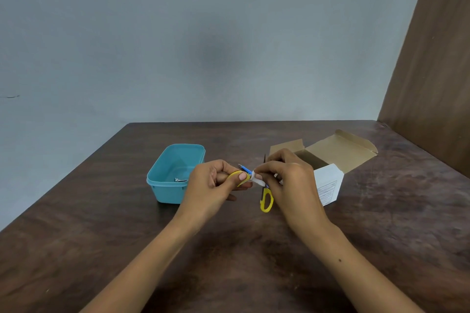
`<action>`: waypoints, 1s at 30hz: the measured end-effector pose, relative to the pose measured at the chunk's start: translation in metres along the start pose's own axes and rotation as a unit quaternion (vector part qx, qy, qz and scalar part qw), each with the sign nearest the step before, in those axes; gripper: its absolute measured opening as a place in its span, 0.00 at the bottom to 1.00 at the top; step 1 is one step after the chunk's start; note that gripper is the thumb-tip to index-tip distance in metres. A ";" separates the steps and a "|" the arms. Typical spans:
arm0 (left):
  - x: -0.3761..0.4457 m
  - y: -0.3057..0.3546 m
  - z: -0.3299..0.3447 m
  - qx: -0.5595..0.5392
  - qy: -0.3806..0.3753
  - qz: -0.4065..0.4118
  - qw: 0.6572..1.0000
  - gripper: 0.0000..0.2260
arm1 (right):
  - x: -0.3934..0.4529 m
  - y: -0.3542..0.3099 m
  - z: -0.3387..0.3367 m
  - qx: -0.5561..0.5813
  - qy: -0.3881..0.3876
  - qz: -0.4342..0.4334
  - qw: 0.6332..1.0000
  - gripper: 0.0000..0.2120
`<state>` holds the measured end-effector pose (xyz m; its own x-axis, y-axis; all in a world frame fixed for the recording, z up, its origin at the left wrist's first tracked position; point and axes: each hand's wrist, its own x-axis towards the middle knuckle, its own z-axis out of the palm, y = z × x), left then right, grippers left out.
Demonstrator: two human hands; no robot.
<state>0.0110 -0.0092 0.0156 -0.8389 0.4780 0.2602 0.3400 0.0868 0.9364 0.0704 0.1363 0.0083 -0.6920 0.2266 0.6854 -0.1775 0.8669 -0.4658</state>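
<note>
the biggest risk is the blades. the scissors (261, 203) are held up in the air over the middle of the table (229, 249), between both hands, and they look splayed wide: one dark tip points up and away behind the right hand (287, 175), and a bluish blade pokes out between the hands. the left hand (216, 180) curls round one yellow handle loop with its thumb pressed on top. the other loop hangs free below. if that free loop swings, the blades could close on a fingertip.

the next risk is the white strip (256, 180), which the right hand pinches between thumb and fingertips close to the pivot. a hard pull there could tear it or jerk the scissors out of the left hand's hold. i cannot tell whether the strip is tape or paper.

a lesser risk is that the scissors drop onto the table.

around them, a tall wooden panel (432, 71) stands at the right edge. the open cardboard box (340, 150) lies just behind the right hand, its flaps spread. the teal tub (165, 193) sits just left of the left hand, and a small metal nail clipper (180, 180) lies in it. either container crowds a wide move, though nothing lies between the hands.
</note>
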 end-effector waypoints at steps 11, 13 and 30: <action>0.000 -0.001 0.000 0.044 0.009 0.026 0.999 0.04 | -0.001 -0.002 -0.001 -0.031 0.001 -0.023 0.999 0.06; 0.001 -0.001 -0.001 0.031 0.016 0.012 0.999 0.04 | 0.000 -0.002 -0.004 -0.012 0.025 -0.019 0.999 0.04; -0.001 0.000 0.002 -0.186 0.049 -0.113 0.975 0.09 | -0.005 -0.009 0.004 0.138 -0.024 0.122 0.983 0.05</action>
<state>0.0130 -0.0078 0.0146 -0.9174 0.3959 0.0413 -0.0206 -0.1508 0.9883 0.0729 0.1256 0.0073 -0.7688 0.3857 0.5101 -0.1810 0.6339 -0.7520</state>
